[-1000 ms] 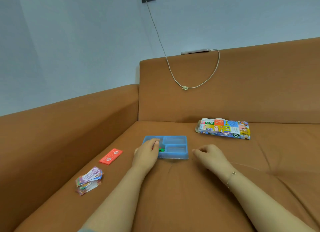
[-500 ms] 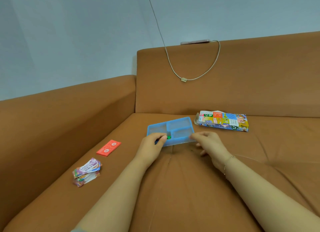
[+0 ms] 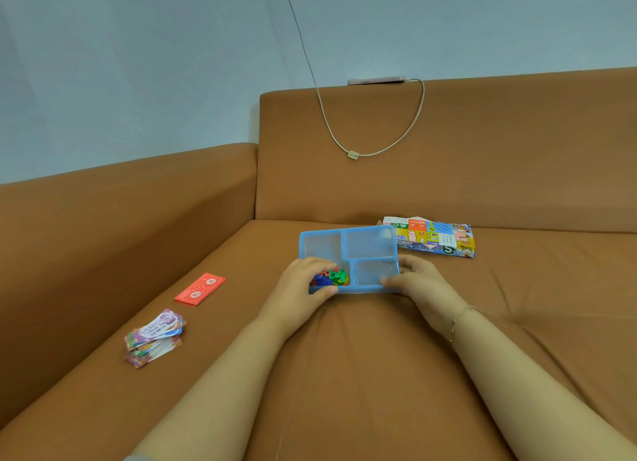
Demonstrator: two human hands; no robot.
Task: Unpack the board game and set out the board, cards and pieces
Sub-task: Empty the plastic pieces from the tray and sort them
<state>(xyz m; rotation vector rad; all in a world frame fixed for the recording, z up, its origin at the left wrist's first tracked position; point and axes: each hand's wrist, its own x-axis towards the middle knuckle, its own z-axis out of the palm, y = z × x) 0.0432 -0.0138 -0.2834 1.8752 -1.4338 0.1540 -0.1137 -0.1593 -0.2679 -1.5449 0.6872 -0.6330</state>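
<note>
- A fanned stack of colourful cards (image 3: pixel 154 337) lies on the brown sofa (image 3: pixel 344 374) seat, far left, near the armrest.
- A red card pack (image 3: pixel 200 289) lies just beyond it, apart from the stack.
- The left hand (image 3: pixel 300 291) grips the near-left corner of the blue tray (image 3: pixel 348 257), fingers curled over the rim, thumb on the front edge.
- Small coloured pieces (image 3: pixel 332 278) sit in the tray's near-left compartment, just beside that hand; its other compartments look clear.
- The right hand (image 3: pixel 418 283) holds the near-right corner, fingers curled round it.
- The game box (image 3: pixel 436 237) lies behind the tray to the right, by the backrest.
- A phone (image 3: pixel 376 80) rests on the backrest, its cable (image 3: pixel 351 150) hanging.
</note>
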